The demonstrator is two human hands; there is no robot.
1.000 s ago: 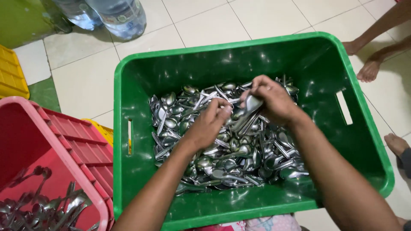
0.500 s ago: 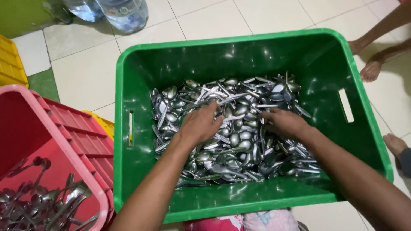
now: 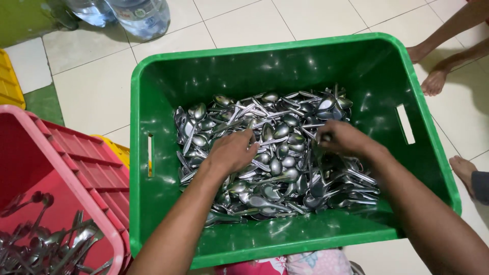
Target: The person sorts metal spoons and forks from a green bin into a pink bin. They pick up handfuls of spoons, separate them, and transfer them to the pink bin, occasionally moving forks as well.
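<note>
A green plastic crate (image 3: 153, 97) on the tiled floor holds a heap of several shiny metal spoons (image 3: 277, 153). Both my hands reach down into the heap. My left hand (image 3: 232, 150) lies palm down on the spoons left of the middle, fingers curled into them. My right hand (image 3: 344, 137) sits at the right side of the heap, its fingers closed around spoon handles near the top right. What exactly each hand grips is hidden under the fingers.
A red crate (image 3: 61, 168) at the lower left holds more metal cutlery (image 3: 46, 244). A yellow crate (image 3: 10, 76) stands at the far left. Clear water bottles (image 3: 137, 15) lie at the top. Other people's bare feet (image 3: 433, 81) stand to the right of the green crate.
My right hand dropped from above the heap, where it held spoons raised, down into the spoons at the right. My left hand stayed pressed on the pile near the middle.
</note>
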